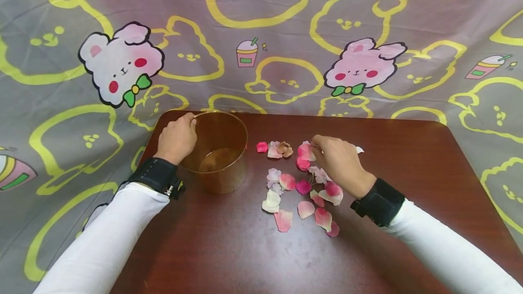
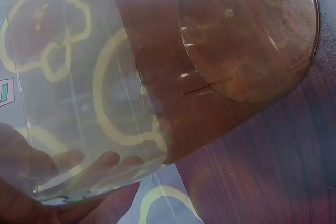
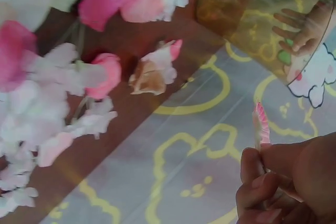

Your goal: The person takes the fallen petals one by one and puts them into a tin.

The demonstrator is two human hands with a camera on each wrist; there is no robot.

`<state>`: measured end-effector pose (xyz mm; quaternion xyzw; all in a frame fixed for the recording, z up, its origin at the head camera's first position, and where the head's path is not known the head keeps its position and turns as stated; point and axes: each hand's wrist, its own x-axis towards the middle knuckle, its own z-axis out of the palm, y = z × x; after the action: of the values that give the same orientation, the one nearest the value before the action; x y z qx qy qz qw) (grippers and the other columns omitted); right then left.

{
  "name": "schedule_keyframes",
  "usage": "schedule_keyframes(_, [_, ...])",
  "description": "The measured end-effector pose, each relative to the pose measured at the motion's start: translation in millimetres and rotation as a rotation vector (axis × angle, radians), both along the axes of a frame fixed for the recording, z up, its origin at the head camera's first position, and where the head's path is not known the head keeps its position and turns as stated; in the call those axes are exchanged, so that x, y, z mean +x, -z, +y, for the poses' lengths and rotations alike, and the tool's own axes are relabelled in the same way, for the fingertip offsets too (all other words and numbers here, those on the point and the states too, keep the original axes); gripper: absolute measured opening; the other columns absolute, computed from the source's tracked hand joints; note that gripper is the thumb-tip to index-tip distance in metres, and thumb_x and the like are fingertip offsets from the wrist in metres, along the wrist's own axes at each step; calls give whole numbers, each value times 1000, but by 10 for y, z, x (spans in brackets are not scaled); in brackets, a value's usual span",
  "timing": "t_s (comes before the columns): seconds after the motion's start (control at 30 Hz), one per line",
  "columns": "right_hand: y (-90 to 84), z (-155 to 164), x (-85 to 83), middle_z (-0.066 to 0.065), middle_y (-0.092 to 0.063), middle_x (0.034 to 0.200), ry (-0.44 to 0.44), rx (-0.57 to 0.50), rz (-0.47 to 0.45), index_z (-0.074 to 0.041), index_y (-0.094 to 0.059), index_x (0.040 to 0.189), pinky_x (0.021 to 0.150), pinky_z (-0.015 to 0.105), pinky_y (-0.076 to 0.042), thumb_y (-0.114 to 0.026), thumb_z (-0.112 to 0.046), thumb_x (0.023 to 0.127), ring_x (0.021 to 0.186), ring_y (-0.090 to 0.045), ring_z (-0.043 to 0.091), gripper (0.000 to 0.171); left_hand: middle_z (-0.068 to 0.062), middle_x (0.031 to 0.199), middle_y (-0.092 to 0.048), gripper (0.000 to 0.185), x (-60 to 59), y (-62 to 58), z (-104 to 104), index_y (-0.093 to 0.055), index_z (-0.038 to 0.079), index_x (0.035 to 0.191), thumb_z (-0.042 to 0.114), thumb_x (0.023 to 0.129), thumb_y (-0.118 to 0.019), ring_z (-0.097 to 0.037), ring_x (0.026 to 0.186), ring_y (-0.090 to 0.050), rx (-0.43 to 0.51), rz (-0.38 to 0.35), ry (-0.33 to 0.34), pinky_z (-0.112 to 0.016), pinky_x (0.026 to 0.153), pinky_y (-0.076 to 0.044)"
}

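Observation:
A clear amber plastic bucket stands at the left of the table. My left hand grips its rim on the left side, and the fingers show through the wall in the left wrist view. Over the petals at the right, my right hand pinches a pink-and-white petal between thumb and fingertips. Below and left of that hand lie loose petals: a magenta petal, a white petal and several pink ones. Pale lilac blossoms lie among them.
Behind the petals, a brown dried-looking petal and a small bright pink petal lie on the dark wood table. A grey cloth with yellow outlines and rabbit faces hangs along the table's back edge.

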<state>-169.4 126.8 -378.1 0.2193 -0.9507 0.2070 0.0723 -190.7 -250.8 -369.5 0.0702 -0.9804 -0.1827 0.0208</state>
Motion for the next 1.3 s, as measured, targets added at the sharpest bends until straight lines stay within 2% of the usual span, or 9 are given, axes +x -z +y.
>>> schedule_keyframes(0.23, [-114,-231,-18,5,-75,90,-61,-4,38,-9,-73,107,63,36,-54,-72,-20,95,72,-64,19,17,-33,119,-65,34,29,-2,-5,-53,3,133,21,110,-36,-55,104,-63,-2,-20,-6,-64,81,-48])
schedule_keyframes(0.67, [-199,-577,-13,3,-73,87,-126,-31,68,-11,-72,105,62,32,-51,-71,-20,96,71,-63,17,13,-34,118,-65,32,30,6,-2,-54,3,130,22,109,-37,-56,104,-63,-6,-8,-2,-65,81,-48])
schedule_keyframes(0.8, [-237,-695,3,2,-74,88,-135,-16,70,-12,-72,106,66,32,-54,-70,-22,96,75,-65,17,14,-34,118,-65,32,29,2,-3,-54,3,130,21,109,-37,-56,103,-63,-7,-11,-1,-64,81,-48])
schedule_keyframes(0.93, [-265,-800,11,1,-74,90,-146,-12,104,-12,-72,104,66,33,-54,-69,-21,97,75,-66,16,12,-34,119,-64,33,17,0,-2,-53,3,131,21,109,-37,-56,104,-63,-6,-11,-4,-65,82,-48])
schedule_keyframes(1.3, [-383,-1092,18,-2,-65,78,-226,-64,200,-14,-71,99,59,32,-48,-66,-19,99,67,-58,12,7,-35,117,-65,32,7,-4,9,-55,2,128,21,109,-37,-57,103,-63,-15,10,4,-66,80,-48])
